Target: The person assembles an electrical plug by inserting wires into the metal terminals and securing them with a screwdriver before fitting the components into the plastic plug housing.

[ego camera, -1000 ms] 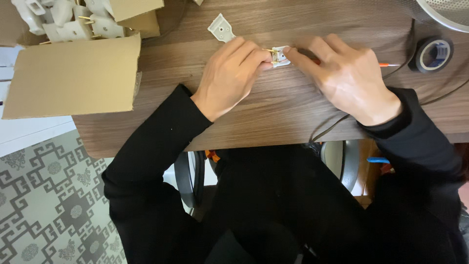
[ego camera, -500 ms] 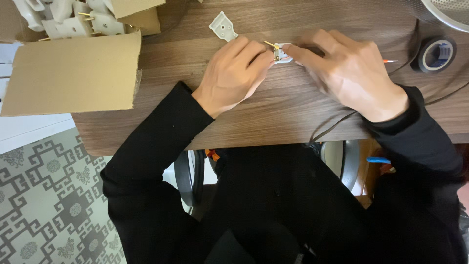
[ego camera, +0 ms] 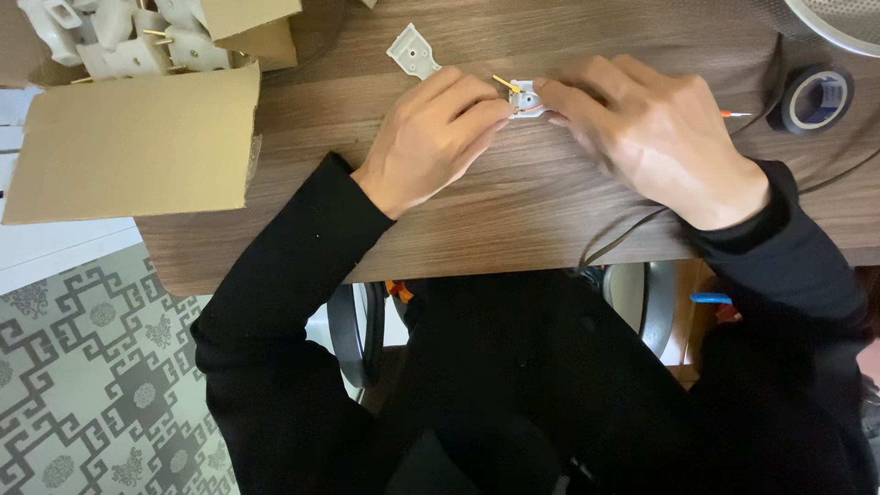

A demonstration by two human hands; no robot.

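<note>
Both hands meet over a small white plug half (ego camera: 526, 97) with a brass pin, lying on the wooden table (ego camera: 513, 220). My left hand (ego camera: 431, 137) pinches its left side with thumb and fingertips. My right hand (ego camera: 655, 133) covers its right side, fingers on it, and a thin tool with an orange tip (ego camera: 733, 114) pokes out past the hand. A separate white plug cover (ego camera: 412, 51) lies flat just beyond my left hand.
An open cardboard box (ego camera: 137, 137) with several white plug parts (ego camera: 119, 41) sits at the table's left. A roll of black tape (ego camera: 816, 97) lies at the right, a metal mesh rim (ego camera: 839, 20) beyond it. A black cable (ego camera: 632, 234) runs off the front edge.
Both hands have shifted slightly on the plug half, which has been turned and lifted a little so its brass pin points up-left. The plug cover has not moved.
</note>
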